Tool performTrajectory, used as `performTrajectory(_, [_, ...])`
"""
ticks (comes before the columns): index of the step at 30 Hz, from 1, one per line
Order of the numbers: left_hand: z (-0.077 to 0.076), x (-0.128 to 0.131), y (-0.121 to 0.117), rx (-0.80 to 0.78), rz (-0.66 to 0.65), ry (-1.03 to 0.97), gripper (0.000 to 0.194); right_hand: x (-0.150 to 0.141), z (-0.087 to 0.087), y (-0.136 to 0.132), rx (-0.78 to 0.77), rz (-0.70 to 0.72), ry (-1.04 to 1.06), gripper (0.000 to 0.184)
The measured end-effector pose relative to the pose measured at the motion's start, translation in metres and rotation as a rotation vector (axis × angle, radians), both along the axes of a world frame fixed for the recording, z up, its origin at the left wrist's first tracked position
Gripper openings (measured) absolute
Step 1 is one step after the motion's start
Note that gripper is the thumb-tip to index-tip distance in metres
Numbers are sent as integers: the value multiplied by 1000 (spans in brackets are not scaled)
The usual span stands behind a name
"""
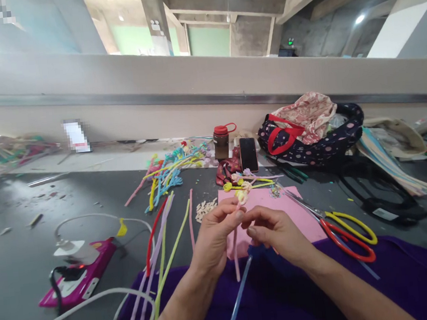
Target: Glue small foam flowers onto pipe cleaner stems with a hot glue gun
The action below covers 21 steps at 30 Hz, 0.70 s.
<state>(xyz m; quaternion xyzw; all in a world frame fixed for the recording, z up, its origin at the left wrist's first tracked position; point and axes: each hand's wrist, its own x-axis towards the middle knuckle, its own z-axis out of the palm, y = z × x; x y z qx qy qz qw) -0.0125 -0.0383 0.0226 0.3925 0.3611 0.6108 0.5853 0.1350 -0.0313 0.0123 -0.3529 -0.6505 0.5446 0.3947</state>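
My left hand (pixel 215 235) pinches a small flower (pixel 242 195) of cream and yellow pipe cleaner, with its pink stem (pixel 236 258) hanging down below the fingers. Close beside it on the right, my right hand (pixel 276 229) has its fingertips pressed together near the stem. What lies between those fingertips is hidden. Under both hands is a pink sheet (pixel 278 201). A light blue strip (pixel 239 298) runs down over the dark purple cloth (pixel 294 293) below them. Finished-looking flowers (pixel 247 179) lie just beyond the sheet.
Scissors (pixel 341 228) with red and yellow handles lie at the right. Loose pipe cleaners (pixel 169 245), a pile of cream pieces (pixel 205 210) and a magenta power strip (pixel 85 278) are left. Behind stand a bottle (pixel 221 144), a phone (pixel 248 154) and a dotted bag (pixel 313 143).
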Motion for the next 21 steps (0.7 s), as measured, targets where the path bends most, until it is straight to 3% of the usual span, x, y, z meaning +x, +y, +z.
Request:
performTrajectory(5, [2, -5, 0, -102, -50, -138, 11, -26, 10, 0, 70, 55, 43, 15])
performTrajectory(14, [3, -13, -2, -43, -163, -74, 18, -24, 1, 0, -96, 108, 97, 26])
performTrajectory(18, [4, -14, -1, 16, -140, 23, 12, -7, 7, 4, 51, 123, -61, 21])
performTrajectory(21, [6, -13, -2, 30, -92, 145, 10, 10, 15, 10, 164, -56, -79, 16])
